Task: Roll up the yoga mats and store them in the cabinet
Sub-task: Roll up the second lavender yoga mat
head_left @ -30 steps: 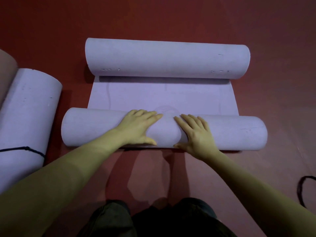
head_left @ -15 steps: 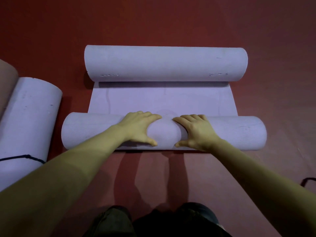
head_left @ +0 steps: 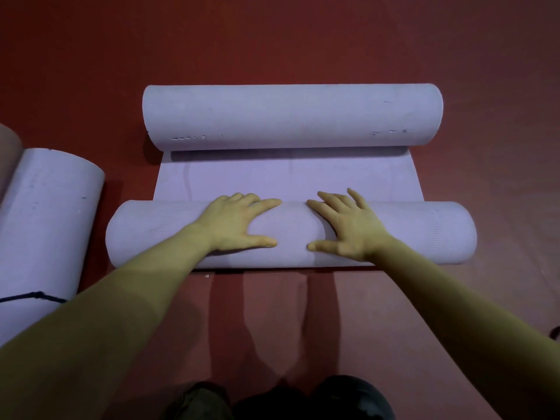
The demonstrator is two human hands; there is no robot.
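Observation:
A lilac yoga mat lies on the red floor, rolled from both ends. Its near roll (head_left: 424, 234) lies across in front of me, its far roll (head_left: 291, 116) lies parallel behind, and a flat strip (head_left: 288, 177) joins them. My left hand (head_left: 239, 222) and my right hand (head_left: 348, 228) press flat on top of the near roll at its middle, fingers spread and pointing inward, thumbs toward me. The cabinet is not in view.
A second rolled lilac mat (head_left: 42, 231) lies at the left, tied with a dark cord (head_left: 30, 297). A brownish roll edge (head_left: 7, 153) shows behind it. Another dark cord end (head_left: 556, 341) peeks in at the right edge. My dark trousers (head_left: 272, 401) are at the bottom.
The near roll has advanced toward the far roll, narrowing the flat strip. Both hands have shifted over the roll, and the right hand's fingers are now spread flatter.

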